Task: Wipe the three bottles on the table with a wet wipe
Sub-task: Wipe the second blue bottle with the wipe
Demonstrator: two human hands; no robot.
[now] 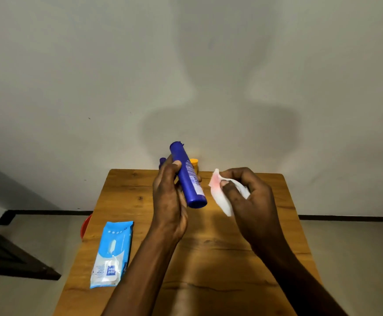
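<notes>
Both hands are busy: my left hand [170, 197] grips the blue bottle [188, 176] tilted above the tabletop [126, 197], my right hand [252, 197] pinches the wet wipe [220, 197] beside it.

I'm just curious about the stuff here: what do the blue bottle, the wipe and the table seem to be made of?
Blue bottle: probably plastic, smooth with a soft sheen, and a printed label. Wipe: thin white fabric-like sheet, limp and creased in the right hand, with a pinkish tint at one edge. Table: wood or wood-look laminate, showing grain lines and knots; which one can't be told.
</notes>
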